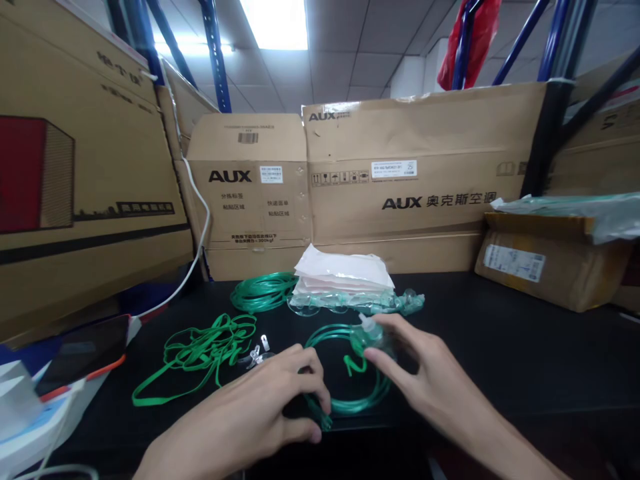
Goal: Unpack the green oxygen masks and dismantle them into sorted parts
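A coil of thin green tubing (pixel 357 405) lies on the black table in front of me. My left hand (pixel 270 400) has its fingers curled round the coil's left side, and a tubing end (pixel 325 421) shows by its fingertips. At the coil's far right, my right hand (pixel 417 357) grips a translucent green mask (pixel 359 335) between thumb and fingers. A white connector (pixel 370 327) sticks up from that mask, partly hidden by the fingers. From it a short bright green strap (pixel 349 365) hangs down inside the coil.
Loose green elastic straps (pixel 200 353) and small clear plastic parts (pixel 257 352) lie at left. Behind are another tubing coil (pixel 263 292), white packets (pixel 343 270) and clear green masks (pixel 370 303). A phone (pixel 85 353) rests far left; cardboard boxes (pixel 535 260) border the table.
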Tool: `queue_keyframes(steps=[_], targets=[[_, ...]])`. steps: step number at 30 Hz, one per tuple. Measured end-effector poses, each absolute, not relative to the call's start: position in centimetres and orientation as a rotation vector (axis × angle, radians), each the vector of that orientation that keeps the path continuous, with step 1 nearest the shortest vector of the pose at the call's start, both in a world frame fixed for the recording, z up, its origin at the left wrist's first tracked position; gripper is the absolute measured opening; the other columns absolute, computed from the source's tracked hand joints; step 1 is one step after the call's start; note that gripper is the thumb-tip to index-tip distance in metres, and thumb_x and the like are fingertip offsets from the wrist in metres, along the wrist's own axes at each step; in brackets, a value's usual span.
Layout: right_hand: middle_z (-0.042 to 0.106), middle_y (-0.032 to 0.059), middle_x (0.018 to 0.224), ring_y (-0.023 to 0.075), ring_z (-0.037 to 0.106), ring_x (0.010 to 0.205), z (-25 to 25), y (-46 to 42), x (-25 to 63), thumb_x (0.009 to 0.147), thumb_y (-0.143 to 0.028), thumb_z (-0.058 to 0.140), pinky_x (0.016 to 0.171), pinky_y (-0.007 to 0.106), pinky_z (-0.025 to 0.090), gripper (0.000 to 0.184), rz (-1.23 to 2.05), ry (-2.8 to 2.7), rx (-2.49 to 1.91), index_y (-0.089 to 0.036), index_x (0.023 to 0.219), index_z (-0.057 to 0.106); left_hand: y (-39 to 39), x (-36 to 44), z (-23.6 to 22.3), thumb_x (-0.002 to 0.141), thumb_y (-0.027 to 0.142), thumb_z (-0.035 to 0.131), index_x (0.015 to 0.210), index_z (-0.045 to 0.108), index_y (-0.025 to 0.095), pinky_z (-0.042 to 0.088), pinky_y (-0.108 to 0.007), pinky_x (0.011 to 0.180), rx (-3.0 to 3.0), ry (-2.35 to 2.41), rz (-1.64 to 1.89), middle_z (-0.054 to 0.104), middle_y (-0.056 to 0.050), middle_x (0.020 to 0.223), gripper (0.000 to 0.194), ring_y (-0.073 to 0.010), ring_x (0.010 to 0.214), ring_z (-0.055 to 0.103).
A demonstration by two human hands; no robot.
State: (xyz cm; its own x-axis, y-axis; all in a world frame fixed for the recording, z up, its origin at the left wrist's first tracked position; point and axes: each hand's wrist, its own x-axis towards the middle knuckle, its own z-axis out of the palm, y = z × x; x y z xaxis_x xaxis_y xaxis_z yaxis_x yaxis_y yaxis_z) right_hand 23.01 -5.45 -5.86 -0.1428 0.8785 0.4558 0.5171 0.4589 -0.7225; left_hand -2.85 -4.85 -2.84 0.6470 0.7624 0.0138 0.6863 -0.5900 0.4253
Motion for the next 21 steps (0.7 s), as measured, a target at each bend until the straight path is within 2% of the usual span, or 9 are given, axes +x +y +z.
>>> queue_keyframes(steps=[5,8,11,13,15,17,21], targets=[[0.068,0.0025,0.096,0.0205,0.069,0.093,-7.5,-4.1,21.3,0.096,-0.046,0.062,0.083,0.034,0.056,0.027,1.018,-1.682,-0.970,-0.024,0.110,0.056,-5.0,-2.5,-2.9,0.095,0.034,0.069,0.104,0.068,0.032,0.043,-0.025,0.096,2.501,1.115,0.399,0.065,0.005,0.114,0.010,-0.0181,0.110,0.062],[0.066,0.0027,0.097,0.0197,0.070,0.092,-7.2,-3.7,21.2,0.095,-0.049,0.062,0.084,0.034,0.057,0.031,1.131,-1.558,-0.926,-0.023,0.109,0.053,-4.6,-1.9,-2.1,0.098,0.046,0.061,0.107,0.069,0.034,0.044,-0.026,0.092,2.473,1.216,0.489,0.069,0.004,0.109,0.017,-0.0188,0.104,0.063],[0.066,0.0020,0.093,0.0209,0.072,0.089,-5.4,-3.3,22.1,0.090,-0.053,0.065,0.083,0.038,0.060,0.038,1.169,-1.489,-0.959,-0.023,0.111,0.051,-3.7,-0.8,-1.0,0.096,0.048,0.061,0.100,0.072,0.035,0.044,-0.026,0.086,2.440,1.281,0.479,0.072,0.005,0.100,0.017,-0.0204,0.103,0.063],[0.069,0.0020,0.092,0.0213,0.073,0.085,-3.5,-3.2,23.3,0.086,-0.053,0.069,0.079,0.038,0.060,0.042,1.076,-1.552,-1.008,-0.023,0.112,0.053,-3.1,-0.1,-0.4,0.095,0.045,0.064,0.094,0.073,0.033,0.045,-0.026,0.081,2.426,1.260,0.486,0.073,0.005,0.093,0.015,-0.0205,0.100,0.065],[0.073,0.0048,0.096,0.0219,0.073,0.084,-1.6,-3.3,24.9,0.085,-0.051,0.071,0.077,0.036,0.059,0.041,0.858,-1.684,-1.081,-0.022,0.111,0.059,-2.7,0.3,0.0,0.094,0.043,0.064,0.091,0.074,0.031,0.045,-0.025,0.074,2.390,1.231,0.504,0.074,0.005,0.086,0.016,-0.0195,0.089,0.067],[0.075,0.0050,0.092,0.0221,0.073,0.076,-0.2,-3.6,26.4,0.086,-0.054,0.069,0.071,0.035,0.058,0.041,0.575,-1.728,-1.230,-0.022,0.111,0.066,-2.4,0.4,0.2,0.092,0.042,0.065,0.089,0.076,0.031,0.046,-0.025,0.071,2.363,1.230,0.481,0.074,0.005,0.083,0.016,-0.0191,0.083,0.068],[0.077,0.0045,0.082,0.0233,0.071,0.067,0.6,-3.8,27.7,0.088,-0.059,0.063,0.061,0.034,0.056,0.040,0.219,-1.766,-1.418,-0.025,0.106,0.073,-2.7,-0.2,-0.3,0.091,0.041,0.066,0.095,0.080,0.038,0.047,-0.029,0.083,2.329,1.341,0.443,0.076,0.004,0.098,0.015,-0.0235,0.101,0.067]])
